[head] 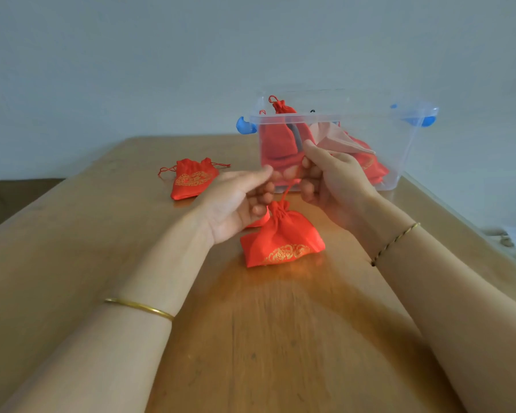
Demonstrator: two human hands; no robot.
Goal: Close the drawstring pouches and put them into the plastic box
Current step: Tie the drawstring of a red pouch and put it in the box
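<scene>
Cinching one pouch, with one more left on the desk

Several red pouches point(277, 138) already sit inside the clear box point(340, 116) at the far side of the desk point(280, 338), so most of the task looks done. Two remain outside. The pouch point(282, 239) in hand lies on the desk in front of the box, between the wrists, and its neck is gathered tight, so it seems closed or nearly so and only needs lifting into the box. The second pouch point(192, 178) lies well to the left, apart from both hands. Its mouth is still wide and its strings are spread to either side, so it has yet to be closed and boxed.

From the gathered neck a cord point(288, 190) runs up into the gap between the hands. The right hand point(331, 180) is above the pouch, its fingers point(310, 171) curled and apparently pinching the cord's upper end. The left hand point(239, 201) is palm up just beside the neck, with its curled fingers point(259, 210) touching or nearly touching the cloth. Blur there hides whether they grip anything.
</scene>
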